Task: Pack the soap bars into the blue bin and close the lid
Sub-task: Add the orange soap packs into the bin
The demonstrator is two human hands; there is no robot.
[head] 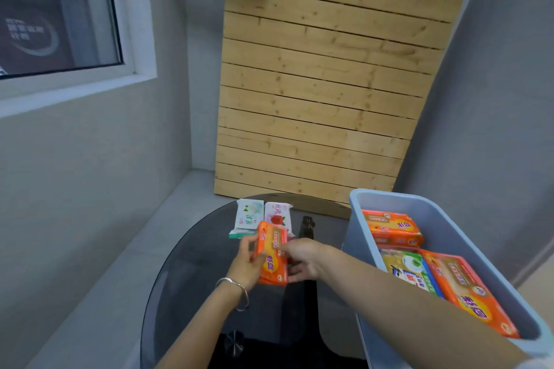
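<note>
We hold an orange soap pack (pixel 271 252) in both hands above the dark glass table (pixel 192 263): our left hand (pixel 245 260) is curled round its left edge, our right hand (pixel 302 260) pinches its right side. Just beyond it two white soap bars (pixel 248 217) lie side by side on the table. At our right stands the blue bin (pixel 356 234), open, with two orange packs (pixel 389 228) and a green-and-yellow pack (pixel 410 269) inside. A wooden slat panel (pixel 323 84) leans on the wall behind.
</note>
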